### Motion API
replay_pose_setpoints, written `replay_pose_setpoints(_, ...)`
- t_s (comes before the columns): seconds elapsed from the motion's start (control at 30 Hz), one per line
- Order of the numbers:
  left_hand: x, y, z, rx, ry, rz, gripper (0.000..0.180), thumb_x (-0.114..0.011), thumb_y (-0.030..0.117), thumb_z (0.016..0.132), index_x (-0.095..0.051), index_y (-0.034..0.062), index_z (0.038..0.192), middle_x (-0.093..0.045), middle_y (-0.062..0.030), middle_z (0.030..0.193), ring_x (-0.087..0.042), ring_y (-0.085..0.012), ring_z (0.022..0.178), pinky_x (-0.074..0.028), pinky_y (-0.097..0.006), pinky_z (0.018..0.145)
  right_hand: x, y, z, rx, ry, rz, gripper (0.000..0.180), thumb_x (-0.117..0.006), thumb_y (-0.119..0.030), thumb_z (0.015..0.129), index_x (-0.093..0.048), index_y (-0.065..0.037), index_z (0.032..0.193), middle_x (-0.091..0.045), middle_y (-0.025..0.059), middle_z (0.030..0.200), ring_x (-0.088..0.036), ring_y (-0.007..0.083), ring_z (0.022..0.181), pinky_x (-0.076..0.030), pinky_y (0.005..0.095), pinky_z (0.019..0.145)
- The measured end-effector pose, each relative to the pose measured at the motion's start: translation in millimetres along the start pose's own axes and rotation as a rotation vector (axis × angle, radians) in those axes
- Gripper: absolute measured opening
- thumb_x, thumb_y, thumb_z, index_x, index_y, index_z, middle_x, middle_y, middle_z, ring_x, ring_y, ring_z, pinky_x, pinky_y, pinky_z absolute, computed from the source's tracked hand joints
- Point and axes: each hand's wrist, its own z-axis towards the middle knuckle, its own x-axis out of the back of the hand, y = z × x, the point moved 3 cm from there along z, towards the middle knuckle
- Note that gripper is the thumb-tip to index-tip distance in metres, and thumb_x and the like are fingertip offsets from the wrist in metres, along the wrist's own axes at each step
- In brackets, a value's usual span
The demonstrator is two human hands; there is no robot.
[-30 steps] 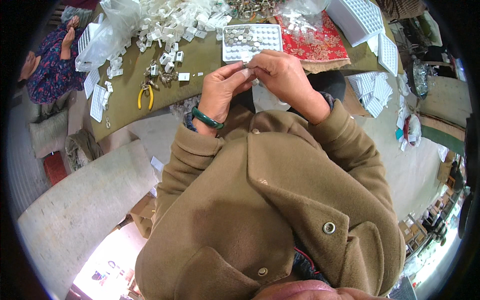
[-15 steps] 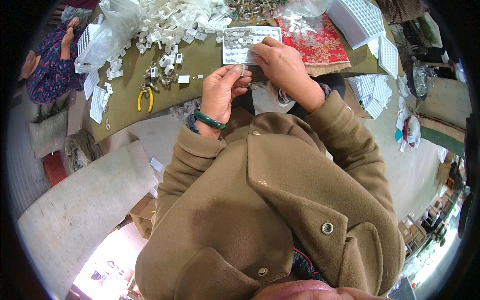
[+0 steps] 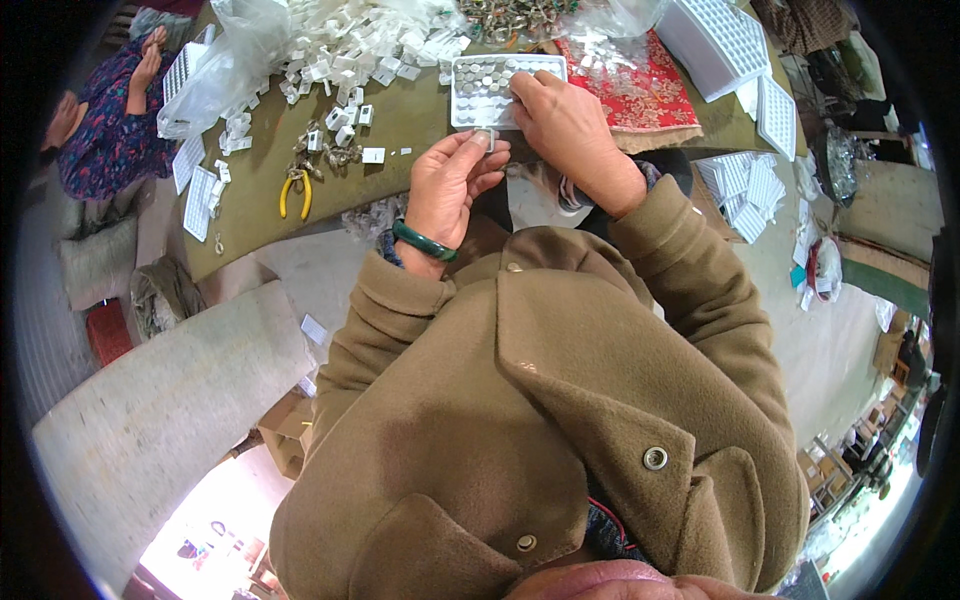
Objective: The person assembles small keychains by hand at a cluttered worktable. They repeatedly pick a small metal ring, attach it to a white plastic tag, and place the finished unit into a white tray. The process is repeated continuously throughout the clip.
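Observation:
My left hand (image 3: 447,180), with a dark green bangle at the wrist, pinches a small white plastic piece (image 3: 489,139) between thumb and fingers. The thumb covers much of it. Just above lies a white tray (image 3: 483,115) with rows of round pockets, several holding small silver discs (image 3: 490,72) that look like button cells. My right hand (image 3: 568,125) is over the tray's right side, thumb and fingers drawn together. Whatever its fingertips hold, if anything, is hidden.
White plastic pieces (image 3: 345,45) are heaped at the far left of the green table (image 3: 395,110). Yellow-handled pliers (image 3: 295,192) lie near its front edge. A red patterned cloth (image 3: 640,90) and stacked white trays (image 3: 710,45) are to the right. A person (image 3: 115,125) sits at the far left.
The right fingertips have moved slightly up and right over the tray. In my left hand the white piece has turned a little under the thumb. The view has shifted slightly.

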Motion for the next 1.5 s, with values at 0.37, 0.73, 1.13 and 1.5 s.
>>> replay_pose_setpoints(0.37, -4, -1, -7, -0.021, -0.088, -0.084, 0.023, -0.062, 0.008, 0.094, -0.061, -0.0037, 0.114, -0.068, -0.0099, 0.103, -0.068, -0.0142, 0.092, -0.057, -0.024, 0.077, 24, -18, -21, -0.117, 0.017, 0.751, 0.015, -0.067, -0.002, 0.081, -0.065, -0.004, 0.095, -0.065, 0.0087, 0.082, -0.068, 0.0218, 0.077, -0.054, 0.0309, 0.065)
replay_pose_setpoints(0.73, -8, 6, -19, -0.062, -0.057, -0.073, 0.022, -0.065, 0.008, 0.092, -0.064, -0.0022, 0.111, -0.069, -0.0071, 0.099, -0.068, -0.0124, 0.088, -0.057, -0.022, 0.076, 26, -36, -27, 0.235, 0.218, 0.385, 0.016, -0.065, 0.001, 0.08, -0.062, -0.003, 0.095, -0.064, 0.0106, 0.089, -0.063, 0.0297, 0.082, -0.051, 0.0354, 0.071)
replay_pose_setpoints(1.13, -12, 7, -17, -0.288, -0.02, 0.018, 0.028, -0.064, 0.008, 0.093, -0.062, -0.0033, 0.118, -0.068, -0.0081, 0.104, -0.067, -0.0124, 0.089, -0.057, -0.023, 0.077, 20, -23, -15, -0.214, 0.02, 0.857, 0.02, -0.072, -0.009, 0.08, -0.057, -0.002, 0.091, -0.058, 0.0061, 0.08, -0.056, 0.0162, 0.074, -0.048, 0.0294, 0.069)
replay_pose_setpoints(1.5, -19, 7, -15, -0.104, -0.075, -0.057, 0.02, -0.059, 0.015, 0.097, -0.063, 0.0, 0.11, -0.069, -0.0075, 0.101, -0.068, -0.0129, 0.089, -0.058, -0.023, 0.075, 8, -26, -22, -0.367, -0.1, 1.088, 0.032, -0.063, -0.027, 0.095, -0.068, 0.004, 0.093, -0.062, 0.0003, 0.073, -0.05, 0.005, 0.069, -0.045, 0.0253, 0.06)
